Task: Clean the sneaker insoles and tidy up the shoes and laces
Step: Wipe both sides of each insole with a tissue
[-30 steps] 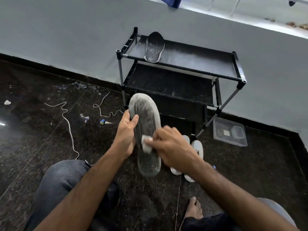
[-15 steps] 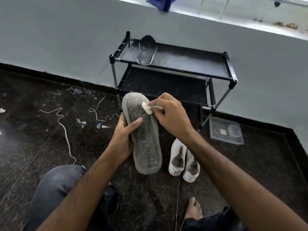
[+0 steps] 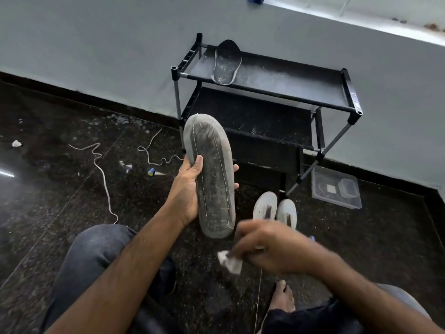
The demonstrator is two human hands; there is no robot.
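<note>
Scanning left to right: small white scrap (image 3: pixel 16 143) on the dark speckled floor (image 3: pixel 60 194) at far left, near the wall. Next, one long white lace (image 3: pixel 102 174) snakes toward the near side, ending by the left knee (image 3: pixel 96 247). Second lace (image 3: pixel 154 153) lies further right, curling toward the rack's left leg. Between them: a small white-and-blue item (image 3: pixel 125 165) and a blue-and-yellow cap-like piece (image 3: pixel 151 171), too small to identify.

Left hand (image 3: pixel 190 189) grips the grey insole (image 3: pixel 210 174) held up off the floor, thumb on the front face near the left edge, fingertips showing past the right edge. Insole is upright, slightly tilted, stitching lines running along its length, surface scuffed and dusty.

Black two-tier shoe rack (image 3: pixel 346 88) stands against the grey wall (image 3: pixel 96 44); a second dark insole (image 3: pixel 226 62) lies on the left end of its top shelf.

Pair of white sneakers (image 3: pixel 274 208) side by side on the floor, just right of the held insole, in front of the rack.

Right hand (image 3: pixel 269 247), motion-blurred, sits below the insole's near end, apart from it, fingers pinching a white wipe (image 3: pixel 230 261).

Bare foot (image 3: pixel 281 296) near the bottom. Clear plastic box (image 3: pixel 336 189) on the floor right of the rack.
</note>
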